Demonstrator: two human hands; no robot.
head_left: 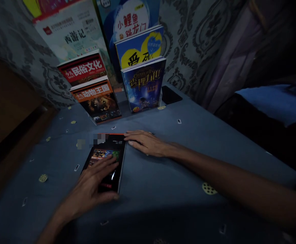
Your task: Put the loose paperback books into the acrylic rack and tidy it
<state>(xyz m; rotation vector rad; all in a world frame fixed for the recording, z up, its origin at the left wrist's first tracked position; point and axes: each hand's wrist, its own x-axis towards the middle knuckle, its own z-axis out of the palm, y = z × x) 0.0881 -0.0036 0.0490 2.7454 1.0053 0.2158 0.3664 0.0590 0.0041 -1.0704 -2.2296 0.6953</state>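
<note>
A dark-covered book [106, 162] lies flat on the blue patterned surface [163, 183], near the middle of the view, its long side running from 6 towards 12 o'clock. The left hand [94, 184] rests open on the book's lower half, fingers spread over the cover picture and thumb at the bottom edge, pressing rather than gripping. The right hand [144, 142] lies flat and unclenched at the book's 2 o'clock corner, fingertips touching or just beside its top edge; the dim light makes that contact hard to judge. The book's own title is blurred and cannot be read. At 12 o'clock from it stands a tiered display rack [123, 108] of books: a red one reading 民俗文化 [84, 69], an orange one reading 动物王国 [97, 98] with a lion on it, a dark blue one [144, 84] with gold lettering, a blue-and-yellow one [139, 45], a white one reading 西游记 [71, 32], and one reading 小鲤鱼跳龙门 [130, 18]. A black phone [170, 95] lies at the rack's 3 o'clock.
</note>
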